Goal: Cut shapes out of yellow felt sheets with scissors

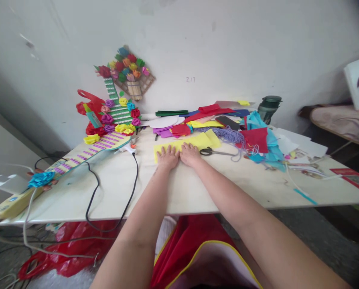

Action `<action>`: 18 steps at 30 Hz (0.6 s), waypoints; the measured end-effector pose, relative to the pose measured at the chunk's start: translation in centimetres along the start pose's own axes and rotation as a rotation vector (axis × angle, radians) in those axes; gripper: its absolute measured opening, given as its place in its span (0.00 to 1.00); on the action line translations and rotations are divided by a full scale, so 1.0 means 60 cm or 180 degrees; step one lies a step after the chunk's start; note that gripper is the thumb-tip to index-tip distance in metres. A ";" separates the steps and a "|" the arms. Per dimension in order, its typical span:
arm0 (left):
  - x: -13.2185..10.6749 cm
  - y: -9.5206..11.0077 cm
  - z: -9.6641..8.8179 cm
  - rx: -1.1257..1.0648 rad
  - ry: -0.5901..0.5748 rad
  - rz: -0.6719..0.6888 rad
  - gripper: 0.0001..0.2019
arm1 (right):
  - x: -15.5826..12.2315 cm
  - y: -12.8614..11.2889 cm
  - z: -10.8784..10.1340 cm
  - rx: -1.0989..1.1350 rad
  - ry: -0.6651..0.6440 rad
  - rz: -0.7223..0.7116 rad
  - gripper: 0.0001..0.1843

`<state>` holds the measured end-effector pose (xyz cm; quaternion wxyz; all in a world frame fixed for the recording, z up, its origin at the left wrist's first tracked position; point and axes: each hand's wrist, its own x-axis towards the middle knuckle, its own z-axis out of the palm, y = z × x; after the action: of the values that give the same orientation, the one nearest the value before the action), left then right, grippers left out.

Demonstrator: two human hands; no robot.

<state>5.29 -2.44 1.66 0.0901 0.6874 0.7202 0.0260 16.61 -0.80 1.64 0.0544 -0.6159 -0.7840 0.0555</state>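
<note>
— Where are the two hands?
— Both are out in front, over the middle of the white table (185,196). The left hand (168,157) lies flat, palm down, its fingers fanned apart on the yellow paper (199,140).
— And the right hand (190,154)?
— Palm down as well, just beside the left, with its fingers closer together on the same paper. Whether the hands touch each other, I can't tell.
— Is either one gripping anything?
— No, both are released and laid out flat. Fingers rest on the sheet; nothing is pinched or clenched. How hard they press doesn't show.
— How does the paper lie?
— Flat on the table, as a long strip running left to right under the fingertips. At its right end a yellow part angles away; I can't tell whether that's a fold or a second piece.
— What's nearest the hands?
— The scissors (208,151), just right of the right hand, with their black handles toward it and their blades pointing right. The purple yarn (233,135) is heaped beyond them, beside a red piece (258,139). Left of the left hand, well apart, is a white corded tool (127,147).
</note>
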 end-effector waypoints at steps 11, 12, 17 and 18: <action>0.002 0.003 0.005 -0.0089 0.0061 -0.0154 0.34 | 0.009 0.015 0.007 0.0094 -0.0267 0.0099 0.33; 0.002 0.003 0.004 -0.0088 0.0068 -0.0153 0.34 | 0.009 0.016 0.008 0.0100 -0.0261 0.0098 0.33; 0.004 0.000 0.005 -0.0098 0.0104 -0.0128 0.33 | 0.009 0.014 0.009 0.0142 -0.0247 0.0166 0.33; 0.005 0.000 0.006 -0.0102 0.0110 -0.0120 0.33 | 0.008 0.013 0.009 0.0150 -0.0247 0.0180 0.33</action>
<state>5.36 -2.20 1.30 0.0892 0.6716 0.7340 0.0476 17.18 -0.16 0.99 0.0368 -0.6337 -0.7663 0.0994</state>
